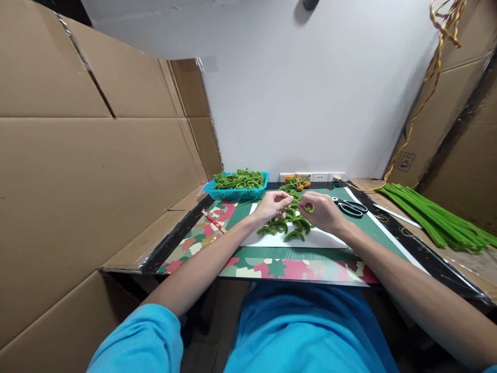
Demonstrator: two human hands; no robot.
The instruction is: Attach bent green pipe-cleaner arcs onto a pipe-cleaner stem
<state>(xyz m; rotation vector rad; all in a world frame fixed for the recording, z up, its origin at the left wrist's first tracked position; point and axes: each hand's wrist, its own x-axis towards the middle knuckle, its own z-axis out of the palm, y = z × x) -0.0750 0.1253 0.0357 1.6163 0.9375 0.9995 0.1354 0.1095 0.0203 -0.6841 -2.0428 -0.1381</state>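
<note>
Green fuzzy curls (294,236) on white paper (324,239), blue basket (237,194) behind them full of more green curls (240,180), both arms reaching forward, left hand (274,205) and right hand (320,211) close together above the paper, each grip pinched closed, cannot tell on what.

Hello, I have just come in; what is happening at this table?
A person works with both bare hands, the left hand and the right hand close together above a white sheet with curled green pieces on it. What the fingers hold is too small to tell. More green pieces fill a blue basket behind, and scissors lie to the right.
</note>
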